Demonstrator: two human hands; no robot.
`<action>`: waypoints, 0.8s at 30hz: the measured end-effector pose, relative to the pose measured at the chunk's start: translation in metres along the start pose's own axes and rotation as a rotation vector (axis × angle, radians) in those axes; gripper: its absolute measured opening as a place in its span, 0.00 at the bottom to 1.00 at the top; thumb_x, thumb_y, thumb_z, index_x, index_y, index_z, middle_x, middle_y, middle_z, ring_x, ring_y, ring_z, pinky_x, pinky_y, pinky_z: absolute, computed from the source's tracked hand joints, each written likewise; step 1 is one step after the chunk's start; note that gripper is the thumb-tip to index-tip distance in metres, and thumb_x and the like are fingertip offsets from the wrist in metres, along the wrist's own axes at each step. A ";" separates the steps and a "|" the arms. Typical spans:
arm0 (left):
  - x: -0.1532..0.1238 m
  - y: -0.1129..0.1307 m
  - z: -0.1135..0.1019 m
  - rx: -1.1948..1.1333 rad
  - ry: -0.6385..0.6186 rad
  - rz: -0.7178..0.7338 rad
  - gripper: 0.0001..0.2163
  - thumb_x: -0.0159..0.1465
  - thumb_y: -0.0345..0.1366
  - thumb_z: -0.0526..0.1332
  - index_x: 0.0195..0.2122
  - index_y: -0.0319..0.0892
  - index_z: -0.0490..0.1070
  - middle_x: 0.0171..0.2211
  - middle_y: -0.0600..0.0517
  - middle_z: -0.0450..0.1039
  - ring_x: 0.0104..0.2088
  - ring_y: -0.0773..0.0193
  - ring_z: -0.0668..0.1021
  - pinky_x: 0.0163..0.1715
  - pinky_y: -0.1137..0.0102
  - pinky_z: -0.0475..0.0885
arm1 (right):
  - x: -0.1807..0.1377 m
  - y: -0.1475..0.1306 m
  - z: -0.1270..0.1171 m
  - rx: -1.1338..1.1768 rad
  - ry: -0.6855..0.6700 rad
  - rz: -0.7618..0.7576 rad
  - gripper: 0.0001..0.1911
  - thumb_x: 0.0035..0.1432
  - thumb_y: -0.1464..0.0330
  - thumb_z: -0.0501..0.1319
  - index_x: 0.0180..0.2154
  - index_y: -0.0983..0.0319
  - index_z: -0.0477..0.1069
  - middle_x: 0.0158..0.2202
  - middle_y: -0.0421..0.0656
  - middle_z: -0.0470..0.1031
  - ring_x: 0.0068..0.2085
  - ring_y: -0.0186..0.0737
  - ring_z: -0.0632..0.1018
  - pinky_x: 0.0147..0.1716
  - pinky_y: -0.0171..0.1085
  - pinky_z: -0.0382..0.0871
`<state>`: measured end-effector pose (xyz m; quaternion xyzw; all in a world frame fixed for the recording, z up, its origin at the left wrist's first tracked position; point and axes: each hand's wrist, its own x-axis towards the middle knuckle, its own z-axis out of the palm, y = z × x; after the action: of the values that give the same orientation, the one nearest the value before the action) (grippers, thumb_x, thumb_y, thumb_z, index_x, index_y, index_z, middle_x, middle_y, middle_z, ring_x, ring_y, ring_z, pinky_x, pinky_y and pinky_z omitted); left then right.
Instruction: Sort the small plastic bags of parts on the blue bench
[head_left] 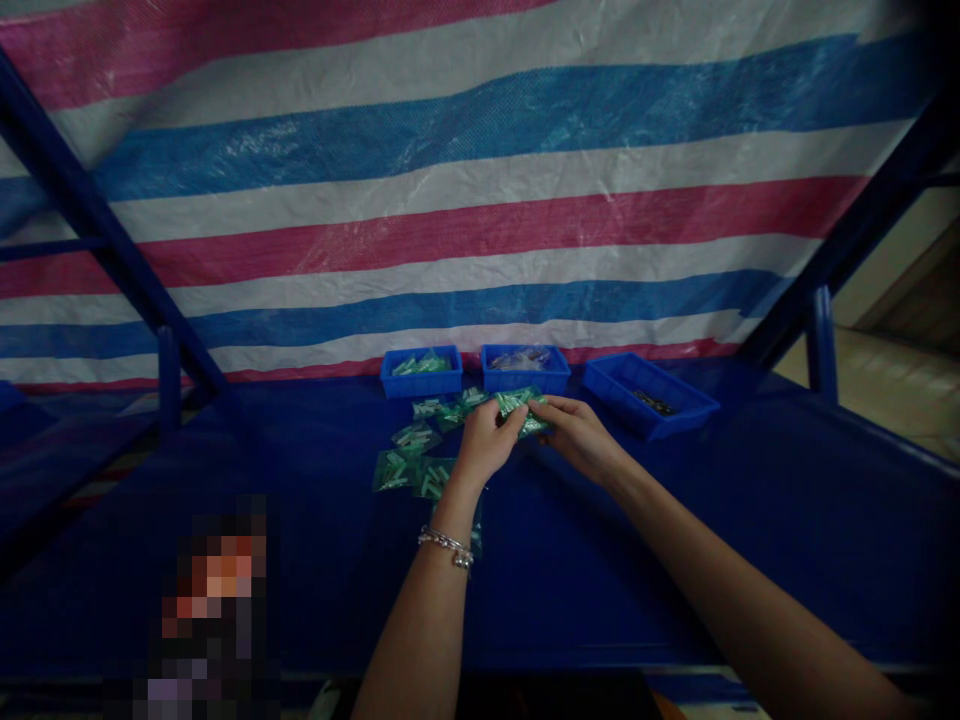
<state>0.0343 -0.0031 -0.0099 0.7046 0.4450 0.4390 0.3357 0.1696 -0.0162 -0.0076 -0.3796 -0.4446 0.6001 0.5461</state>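
A small clear plastic bag with green pieces inside [519, 402] is held up between both hands, above the blue table. My left hand [487, 440] grips its left side, thumb on top. My right hand [577, 430] pinches its right edge between thumb and fingers. Beside and behind my left hand lie several similar green bags [397, 468], spread over the table; my left wrist and forearm hide part of them. What the pieces in the bags are is too small to tell.
Along the back stand a blue bin with green bags [421, 383], a blue bin with clear bags [525, 380] and a tilted blue bin with dark small parts [649, 415]. Striped sheeting [480, 220] hangs behind the blue table [600, 590]. Blue frame posts flank both sides. A pixelated patch covers the lower left.
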 end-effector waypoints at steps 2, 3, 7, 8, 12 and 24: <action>0.000 -0.001 0.001 -0.018 -0.008 0.003 0.15 0.58 0.45 0.54 0.32 0.36 0.71 0.25 0.50 0.69 0.26 0.67 0.69 0.25 0.75 0.62 | 0.000 -0.001 0.000 0.008 0.007 0.004 0.11 0.41 0.62 0.66 0.26 0.63 0.74 0.22 0.40 0.71 0.24 0.31 0.68 0.21 0.32 0.55; 0.000 -0.002 0.001 -0.030 -0.012 0.007 0.16 0.57 0.45 0.54 0.32 0.36 0.71 0.25 0.50 0.69 0.26 0.68 0.69 0.25 0.75 0.62 | 0.000 -0.001 0.000 0.010 0.011 0.008 0.10 0.41 0.62 0.66 0.26 0.63 0.74 0.22 0.40 0.71 0.23 0.31 0.68 0.21 0.32 0.55; -0.001 -0.001 0.001 -0.057 -0.010 0.004 0.16 0.56 0.46 0.55 0.29 0.36 0.71 0.22 0.52 0.67 0.24 0.68 0.67 0.24 0.75 0.60 | 0.001 -0.002 -0.002 -0.004 0.035 0.033 0.11 0.40 0.63 0.66 0.25 0.63 0.74 0.22 0.41 0.71 0.23 0.32 0.68 0.21 0.32 0.56; -0.001 0.000 0.001 -0.054 0.001 -0.007 0.16 0.56 0.46 0.55 0.27 0.36 0.70 0.21 0.52 0.66 0.23 0.69 0.67 0.23 0.75 0.60 | 0.001 -0.002 -0.002 -0.011 0.043 0.038 0.11 0.40 0.63 0.66 0.26 0.63 0.74 0.22 0.41 0.71 0.23 0.32 0.68 0.20 0.32 0.56; -0.003 0.004 0.005 -0.107 0.015 -0.048 0.16 0.58 0.47 0.53 0.26 0.37 0.67 0.18 0.54 0.63 0.20 0.70 0.67 0.22 0.75 0.60 | 0.001 -0.004 -0.005 -0.041 0.081 0.020 0.08 0.40 0.64 0.65 0.24 0.63 0.73 0.21 0.40 0.70 0.23 0.32 0.67 0.20 0.32 0.55; -0.003 0.000 0.012 -0.139 0.069 -0.088 0.11 0.55 0.41 0.56 0.27 0.37 0.67 0.21 0.54 0.65 0.22 0.70 0.67 0.23 0.75 0.60 | 0.005 -0.004 -0.012 -0.061 0.065 0.049 0.06 0.40 0.66 0.65 0.23 0.62 0.72 0.21 0.39 0.70 0.23 0.31 0.67 0.20 0.32 0.55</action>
<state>0.0448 -0.0065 -0.0154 0.6438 0.4555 0.4777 0.3872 0.1820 -0.0097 -0.0074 -0.4259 -0.4352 0.5868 0.5338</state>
